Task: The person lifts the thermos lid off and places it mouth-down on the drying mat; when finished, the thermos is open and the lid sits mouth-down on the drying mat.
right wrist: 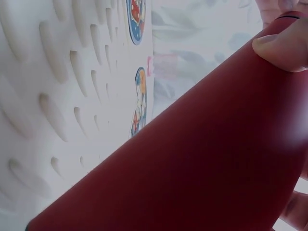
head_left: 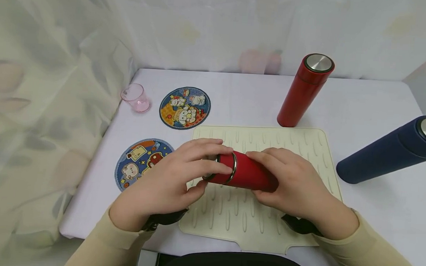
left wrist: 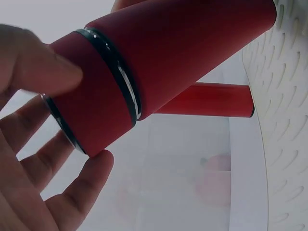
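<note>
A red thermos point(head_left: 250, 172) lies tilted between both hands, just over the cream draining mat point(head_left: 229, 226). Its lid point(left wrist: 96, 98) points to the left, with a shiny metal ring where it meets the body. My left hand point(head_left: 171, 179) holds this lid, thumb on one side and fingertips on the other. Around the lower body, my right hand point(head_left: 297, 181) grips with thumb and fingers. In the right wrist view the thermos body point(right wrist: 192, 144) fills much of the picture, with a thumb on it. Whether the base touches the mat I cannot tell.
Another red thermos point(head_left: 303, 93) stands behind the mat, and a dark blue thermos point(head_left: 385, 152) stands at the right. Two round cartoon coasters point(head_left: 184, 121) lie on the left side of the white table point(head_left: 243, 98). A small pink cup point(head_left: 137, 99) stands near the left edge.
</note>
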Tool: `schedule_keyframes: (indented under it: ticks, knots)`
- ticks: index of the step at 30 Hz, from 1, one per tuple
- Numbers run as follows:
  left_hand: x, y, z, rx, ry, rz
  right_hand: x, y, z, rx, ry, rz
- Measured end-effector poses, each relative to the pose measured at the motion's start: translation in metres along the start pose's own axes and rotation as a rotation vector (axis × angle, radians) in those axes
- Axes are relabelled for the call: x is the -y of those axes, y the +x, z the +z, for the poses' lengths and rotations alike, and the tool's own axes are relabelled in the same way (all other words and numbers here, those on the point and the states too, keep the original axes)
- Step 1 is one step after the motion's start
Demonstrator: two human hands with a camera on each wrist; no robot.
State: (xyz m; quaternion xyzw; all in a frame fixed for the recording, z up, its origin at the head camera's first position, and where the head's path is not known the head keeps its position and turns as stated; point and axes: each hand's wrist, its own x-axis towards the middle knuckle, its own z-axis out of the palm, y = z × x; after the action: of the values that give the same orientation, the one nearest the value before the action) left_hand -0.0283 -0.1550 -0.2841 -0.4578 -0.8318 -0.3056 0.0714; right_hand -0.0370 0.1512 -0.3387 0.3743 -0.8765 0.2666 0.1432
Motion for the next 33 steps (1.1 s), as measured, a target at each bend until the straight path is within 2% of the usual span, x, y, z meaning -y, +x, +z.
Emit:
schedule_keyframes:
  ticks: [4,11,14,24,28,30,33]
  knots:
    - [0.001,-0.001,0.001,-0.026,-0.034,-0.073,0.000,0.000,0.001,0.001,0.004,-0.013]
    - [0.000,-0.001,0.004,-0.102,0.036,-0.354,0.004,0.002,0.002,-0.007,-0.011,-0.032]
    - [-0.001,0.000,0.006,-0.124,0.031,-0.430,0.004,0.003,0.002,-0.007,-0.021,-0.033]
    - [0.005,-0.002,0.005,-0.191,0.022,-0.475,-0.002,0.000,0.000,-0.003,-0.035,0.008]
    - [0.011,-0.006,0.002,-0.222,0.051,-0.508,-0.005,-0.002,-0.004,-0.043,-0.031,0.031]
    - [0.016,-0.008,0.001,-0.216,0.066,-0.537,-0.007,-0.003,-0.006,-0.071,-0.025,0.046]
    - [0.023,-0.009,0.003,-0.155,0.097,-0.585,-0.010,-0.003,-0.009,-0.109,-0.002,0.069]
